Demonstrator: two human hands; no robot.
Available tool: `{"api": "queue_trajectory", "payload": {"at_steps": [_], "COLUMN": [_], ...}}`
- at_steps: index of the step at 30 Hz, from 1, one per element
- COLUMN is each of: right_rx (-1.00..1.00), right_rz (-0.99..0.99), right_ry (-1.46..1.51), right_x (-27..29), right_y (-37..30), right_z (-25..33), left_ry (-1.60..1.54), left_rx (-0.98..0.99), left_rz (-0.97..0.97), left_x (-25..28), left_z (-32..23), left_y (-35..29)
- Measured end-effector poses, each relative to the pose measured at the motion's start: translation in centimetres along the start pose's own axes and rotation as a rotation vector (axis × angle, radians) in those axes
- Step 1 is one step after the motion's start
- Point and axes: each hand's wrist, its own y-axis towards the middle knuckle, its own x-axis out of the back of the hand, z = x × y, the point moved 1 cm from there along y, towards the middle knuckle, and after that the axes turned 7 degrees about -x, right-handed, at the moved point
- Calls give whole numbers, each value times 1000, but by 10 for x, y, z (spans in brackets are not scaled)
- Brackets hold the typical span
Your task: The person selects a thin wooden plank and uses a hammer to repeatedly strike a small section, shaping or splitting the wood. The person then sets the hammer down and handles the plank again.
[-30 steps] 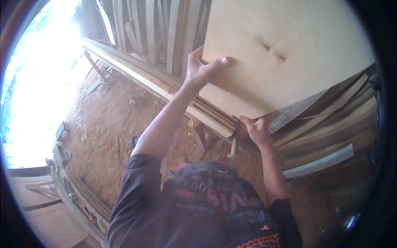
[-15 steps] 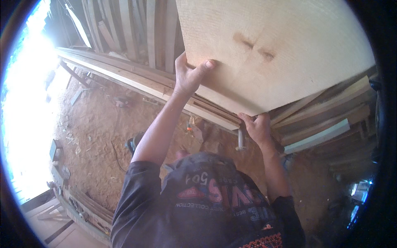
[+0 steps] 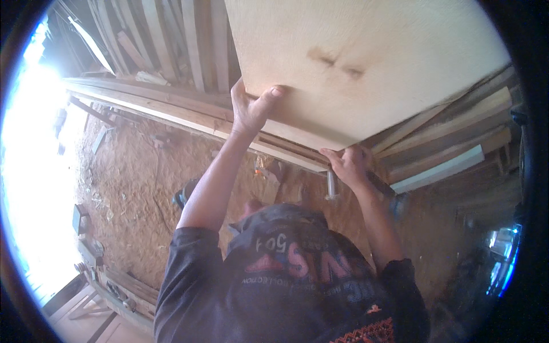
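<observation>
A wide, pale wooden panel (image 3: pixel 377 68) with two dark knot marks fills the upper right and stands tilted above a narrow timber bench (image 3: pixel 166 110). My left hand (image 3: pixel 250 108) grips the panel's left edge, thumb on its face and fingers out of sight behind it. At the near lower corner, my right hand (image 3: pixel 347 164) holds the bottom edge beside the bench end, its thumb pointing left. Some fingers of that hand are hidden. Thin strips of wood lie along the bench under the panel.
Long boards (image 3: pixel 197 46) lean at the back left, and more planks (image 3: pixel 452 131) are stacked at the right. A metal pipe-like piece (image 3: pixel 331 184) hangs below the bench end. Shavings litter the earthen floor (image 3: pixel 128 183). Timber pieces (image 3: pixel 134 288) lie at the lower left.
The whole view has shifted a little. Panel and both hands sit slightly further left in the picture, the panel's near corner a bit higher. Both hands keep their hold.
</observation>
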Motion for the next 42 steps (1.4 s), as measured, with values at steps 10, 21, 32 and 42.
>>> {"api": "queue_trajectory", "payload": {"at_steps": [10,21,32,42], "right_rx": [-246,-498,-86,27], "right_rz": [-123,-79,-26,-84], "right_ry": [-105,224,44,-189], "right_x": [-34,-72,-25,-22], "right_y": [-27,-83,8,5], "right_z": [-34,-12,-26,-25], "left_ry": [-18,924,946,1117], "left_rx": [24,324,130,6], "left_rz": [52,752,857,799], "left_x": [10,59,75,66], "left_z": [37,44,69,61], "left_y": [-8,-1,-2,-17]}}
